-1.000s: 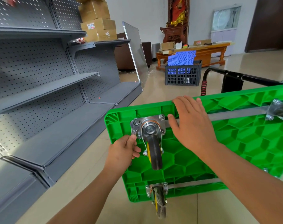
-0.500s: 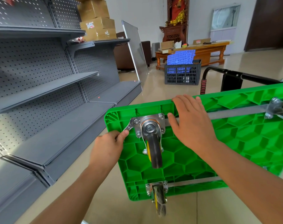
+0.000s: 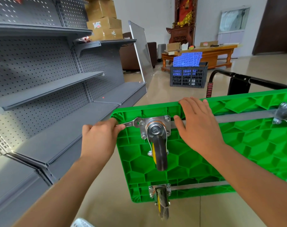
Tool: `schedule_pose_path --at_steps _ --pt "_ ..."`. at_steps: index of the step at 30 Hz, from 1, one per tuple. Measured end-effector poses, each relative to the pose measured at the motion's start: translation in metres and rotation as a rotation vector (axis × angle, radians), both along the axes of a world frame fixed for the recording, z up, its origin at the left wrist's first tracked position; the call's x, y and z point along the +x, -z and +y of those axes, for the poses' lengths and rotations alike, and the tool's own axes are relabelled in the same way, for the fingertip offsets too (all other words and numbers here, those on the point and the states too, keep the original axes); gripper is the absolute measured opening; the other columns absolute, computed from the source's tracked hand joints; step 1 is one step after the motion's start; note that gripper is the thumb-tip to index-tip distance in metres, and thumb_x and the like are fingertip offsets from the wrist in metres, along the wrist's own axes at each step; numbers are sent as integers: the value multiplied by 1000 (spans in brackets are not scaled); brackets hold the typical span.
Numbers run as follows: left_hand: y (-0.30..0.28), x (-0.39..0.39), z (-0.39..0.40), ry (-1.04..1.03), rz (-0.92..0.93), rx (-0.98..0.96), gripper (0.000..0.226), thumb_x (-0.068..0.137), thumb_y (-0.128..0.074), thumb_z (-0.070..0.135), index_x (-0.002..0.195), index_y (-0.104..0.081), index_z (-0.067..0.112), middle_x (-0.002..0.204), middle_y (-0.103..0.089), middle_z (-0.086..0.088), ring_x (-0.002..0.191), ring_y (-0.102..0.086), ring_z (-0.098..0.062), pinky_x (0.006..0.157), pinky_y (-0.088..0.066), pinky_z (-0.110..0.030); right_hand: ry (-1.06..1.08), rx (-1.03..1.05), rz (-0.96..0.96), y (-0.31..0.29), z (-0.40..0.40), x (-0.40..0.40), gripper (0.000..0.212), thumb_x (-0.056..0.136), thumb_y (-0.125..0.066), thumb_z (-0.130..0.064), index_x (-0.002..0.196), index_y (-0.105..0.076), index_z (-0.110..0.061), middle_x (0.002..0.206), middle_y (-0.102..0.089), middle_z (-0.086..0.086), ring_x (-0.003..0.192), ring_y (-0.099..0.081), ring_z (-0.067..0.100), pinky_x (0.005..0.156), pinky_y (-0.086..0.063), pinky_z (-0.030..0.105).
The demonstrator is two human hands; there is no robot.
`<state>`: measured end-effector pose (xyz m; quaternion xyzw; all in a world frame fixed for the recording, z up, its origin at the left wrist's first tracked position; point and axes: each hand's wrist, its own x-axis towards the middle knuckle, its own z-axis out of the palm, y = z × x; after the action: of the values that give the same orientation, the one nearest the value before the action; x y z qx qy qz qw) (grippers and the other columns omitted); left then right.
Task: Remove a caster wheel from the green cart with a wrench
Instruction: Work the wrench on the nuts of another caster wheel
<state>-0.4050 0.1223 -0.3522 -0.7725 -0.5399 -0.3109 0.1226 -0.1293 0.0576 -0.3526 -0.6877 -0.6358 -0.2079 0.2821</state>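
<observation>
The green cart (image 3: 238,153) lies tipped on its side, its ribbed underside facing me. A caster wheel (image 3: 159,153) with a black and yellow tyre hangs from a steel plate (image 3: 156,126) bolted near the cart's upper left corner. A silver wrench (image 3: 131,124) lies nearly level, its head on the plate's upper left bolt. My left hand (image 3: 98,138) grips the wrench handle at the cart's left edge. My right hand (image 3: 198,126) rests flat on the cart just right of the plate, fingers over the top rim.
Grey perforated metal shelving (image 3: 49,95) runs along the left, close to the cart. A second caster (image 3: 160,199) sits at the cart's lower corner and a third (image 3: 283,113) at the right. The cart's black handle (image 3: 238,79), a dark crate (image 3: 188,76) and a wooden table (image 3: 205,53) stand behind.
My left hand swung the wrench handle up and to the left, from below the bolt to nearly level. My right hand stayed on the cart.
</observation>
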Motion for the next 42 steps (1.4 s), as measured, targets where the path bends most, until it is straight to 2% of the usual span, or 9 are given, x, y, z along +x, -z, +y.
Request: schedule_pose_path --at_steps 4,7,10,15,19,24,34,40,42 --pt "26 1 -4 71 -277 -197 23 101 -55 38 80 -50 30 65 -57 6 76 -62 -35 79 -44 -42 5 -3 1 0 -1 0 53 101 -44 -40 145 -43 -11 148 -48 7 143 -35 27 126 -15 48" --pt "35 3 -9 76 -335 -233 22 102 -53 36 82 -54 26 65 -59 6 73 -59 -33 80 -49 -45 2 5 3 -1 -2 -1 52 100 -47 -38 144 -45 -10 147 -49 8 142 -37 28 125 -16 48" --pt "38 0 -9 58 -363 -239 22 102 -52 37 86 -57 23 72 -65 4 75 -61 -32 73 -50 -43 -2 8 8 -2 -2 0 51 99 -48 -38 143 -46 -10 146 -50 8 141 -38 29 124 -19 49" --pt "48 7 -18 116 -503 -366 29 103 -53 32 76 -56 24 65 -63 8 65 -60 -12 62 -44 -25 -5 26 14 0 -1 -1 51 99 -50 -36 142 -48 -9 145 -51 9 141 -40 30 124 -21 50" --pt "62 19 -25 172 -579 -446 33 103 -53 30 70 -53 25 63 -61 12 59 -57 -10 59 -44 -25 -2 22 10 0 0 -1 51 99 -49 -37 142 -47 -9 146 -51 9 142 -39 30 124 -20 50" --pt "66 36 -28 179 -687 -523 30 105 -51 28 77 -56 19 67 -66 2 55 -61 -14 55 -47 -25 -4 16 -3 1 0 0 52 100 -49 -37 143 -45 -9 147 -50 9 142 -37 29 124 -19 49" --pt "68 48 -24 240 -723 -488 27 105 -51 26 81 -59 18 61 -64 8 51 -57 -6 51 -42 -15 13 35 1 3 2 -1 51 100 -46 -37 142 -46 -9 145 -51 9 141 -38 30 124 -19 49" --pt "53 33 -13 193 -530 -354 28 104 -53 29 77 -55 25 63 -60 6 59 -55 -7 51 -38 -14 6 37 -6 3 2 0 52 100 -46 -38 143 -45 -9 146 -50 9 141 -38 29 124 -19 49" --pt "40 20 -6 161 -381 -287 25 102 -55 33 80 -56 24 69 -63 4 62 -58 -12 58 -45 -24 4 42 -4 3 2 0 51 100 -46 -38 142 -46 -9 145 -51 9 141 -39 29 124 -19 49"
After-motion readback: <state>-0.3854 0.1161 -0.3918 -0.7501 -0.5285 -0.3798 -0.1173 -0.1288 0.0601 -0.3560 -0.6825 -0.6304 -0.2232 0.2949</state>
